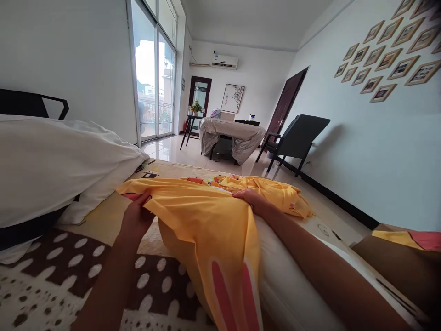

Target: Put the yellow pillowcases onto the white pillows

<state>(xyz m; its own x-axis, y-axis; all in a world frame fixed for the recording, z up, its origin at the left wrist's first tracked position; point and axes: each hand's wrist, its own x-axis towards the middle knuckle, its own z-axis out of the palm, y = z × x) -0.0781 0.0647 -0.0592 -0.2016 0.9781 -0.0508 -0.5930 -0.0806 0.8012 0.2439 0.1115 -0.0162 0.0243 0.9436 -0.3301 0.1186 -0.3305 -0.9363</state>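
Observation:
A yellow cloth point(203, 216) with pink rabbit-ear shapes is stretched between my two hands. Its front part hangs down toward me. My left hand point(138, 214) pinches the left edge, close to a red-pink patch. On the right, my right hand point(248, 198) grips the upper edge, its fingers partly hidden by the fabric. Under the cloth and my right forearm lies a white pillow-like cushion point(275, 257). More bunched yellow fabric point(279, 193) lies just beyond my right hand; whether it joins the held cloth I cannot tell.
A patterned blanket point(151, 276) with brown and cream areas spreads beneath. White bedding point(62, 161) is heaped at left. Farther off stand a plastic-covered table point(234, 133), a dark chair point(299, 138) and a plant stand point(191, 126). A bare leg point(396, 262) shows at lower right.

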